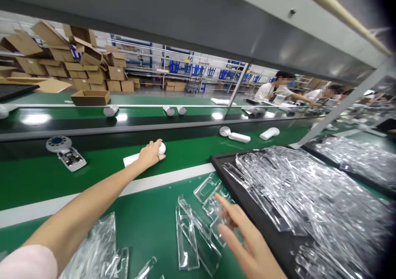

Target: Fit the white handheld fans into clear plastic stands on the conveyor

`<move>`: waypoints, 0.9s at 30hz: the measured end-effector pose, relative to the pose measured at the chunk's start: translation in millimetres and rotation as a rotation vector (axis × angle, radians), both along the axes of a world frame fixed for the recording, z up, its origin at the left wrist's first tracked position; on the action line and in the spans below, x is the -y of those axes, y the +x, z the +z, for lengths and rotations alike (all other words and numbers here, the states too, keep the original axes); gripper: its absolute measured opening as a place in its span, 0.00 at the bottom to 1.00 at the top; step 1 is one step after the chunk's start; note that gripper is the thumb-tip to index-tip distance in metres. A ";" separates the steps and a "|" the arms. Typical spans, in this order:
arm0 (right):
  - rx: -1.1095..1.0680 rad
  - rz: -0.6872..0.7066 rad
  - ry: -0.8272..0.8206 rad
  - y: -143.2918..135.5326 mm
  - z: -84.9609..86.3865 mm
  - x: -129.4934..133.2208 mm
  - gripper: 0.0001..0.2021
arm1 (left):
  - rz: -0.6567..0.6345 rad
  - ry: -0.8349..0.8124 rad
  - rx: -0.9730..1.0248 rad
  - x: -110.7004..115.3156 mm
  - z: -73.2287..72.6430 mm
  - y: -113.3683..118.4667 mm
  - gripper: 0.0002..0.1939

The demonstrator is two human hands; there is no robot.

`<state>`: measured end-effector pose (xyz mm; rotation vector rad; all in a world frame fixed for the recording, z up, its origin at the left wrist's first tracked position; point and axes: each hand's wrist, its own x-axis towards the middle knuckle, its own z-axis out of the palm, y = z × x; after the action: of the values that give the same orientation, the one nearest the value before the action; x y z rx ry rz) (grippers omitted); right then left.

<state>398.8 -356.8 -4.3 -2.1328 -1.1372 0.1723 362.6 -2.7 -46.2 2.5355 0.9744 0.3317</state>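
Note:
My left hand (150,153) reaches out over the green belt, its fingers closed around the round head of a white handheld device (131,160) whose flat body sticks out to the left. My right hand (247,239) is over several loose clear plastic covers (188,244) on the near green surface. Its thumb and index finger are apart, and the other fingers are slightly blurred. Just beyond the index fingertip lies another clear cover (204,187). I cannot tell whether the right fingers touch any cover.
A black tray (227,178) heaped with clear covers stands at the right. An opened white device with a bare circuit board (72,158) lies left on the belt; more white devices (239,137) lie further right. A metal beam (173,19) crosses overhead. Other people work at far right.

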 end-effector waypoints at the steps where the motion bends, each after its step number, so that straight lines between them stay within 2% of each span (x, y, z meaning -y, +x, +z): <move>1: -0.047 -0.001 0.022 3.1 7.0 -4.0 0.24 | 0.026 -0.030 0.067 -4.4 5.1 -5.2 0.36; 3: -0.112 0.002 0.081 7.2 17.9 -20.8 0.25 | 0.074 -0.237 0.359 -10.2 26.2 -15.7 0.33; 5: -0.126 0.012 0.157 6.7 26.1 -47.9 0.25 | 0.068 -0.607 0.771 -6.4 57.2 -24.2 0.29; 7: -0.107 0.034 0.248 1.2 33.2 -80.6 0.26 | -0.006 -0.939 1.085 8.2 88.9 -31.6 0.25; 9: -0.061 0.072 0.341 -8.2 39.4 -112.4 0.27 | -0.077 -1.121 1.237 29.3 113.6 -39.1 0.21; 11: -0.005 0.095 0.416 -19.9 44.4 -138.6 0.28 | -0.103 -1.201 1.302 50.5 128.0 -47.0 0.19; 13: 0.051 0.082 0.476 -32.2 47.7 -157.6 0.28 | -0.103 -1.232 1.325 67.4 133.5 -54.4 0.19; 16: 0.108 0.030 0.523 -49.9 49.5 -173.9 0.28 | -0.076 -1.227 1.353 81.9 133.3 -63.5 0.19; 21: 0.152 -0.017 0.520 -70.9 39.9 -181.0 0.29 | -0.060 -1.192 1.424 84.5 134.2 -74.4 0.17; 25: 0.007 0.110 0.394 -73.9 30.0 -176.5 0.31 | -0.087 -1.129 1.470 80.6 137.9 -79.9 0.16; 27: -0.073 0.188 0.356 -70.1 29.9 -173.5 0.32 | -0.101 -1.092 1.481 79.9 137.3 -81.8 0.19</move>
<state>328.7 -183.3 25.6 -1.6961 -1.2242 0.1219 280.8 -82.7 91.1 0.8495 0.2133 1.0364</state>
